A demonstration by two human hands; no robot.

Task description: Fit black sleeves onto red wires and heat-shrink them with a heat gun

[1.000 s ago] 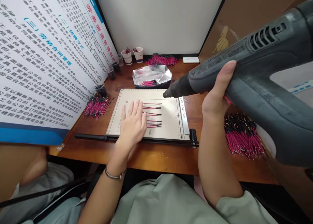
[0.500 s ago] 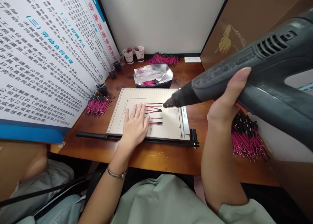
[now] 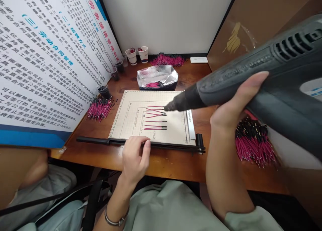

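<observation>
My right hand (image 3: 230,110) is wrapped round a dark grey heat gun (image 3: 221,80), whose body fills much of the upper right. Its black nozzle (image 3: 171,106) points left, just over the dark tips of several red wires (image 3: 154,116). These wires lie in a loose column on a cream gridded paper cutter (image 3: 130,105), black ends to the right. In front of them, at the cutter's near edge, my left hand (image 3: 136,157) is curled in a loose fist with the thumb out. Nothing shows in it, though its fingertips are mostly hidden.
Wire bundles lie left (image 3: 100,108), right (image 3: 255,142) and at the back (image 3: 168,59). A foil-lined box (image 3: 157,78) holding wires stands behind the cutter, near paper cups (image 3: 143,55). The cutter's black handle (image 3: 93,140) sticks out left. Another person's leg (image 3: 59,180) shows at lower left.
My left hand has lifted off the wires, drawn back toward me and curled its fingers. The heat gun's nozzle has shifted slightly left, over the wire tips.
</observation>
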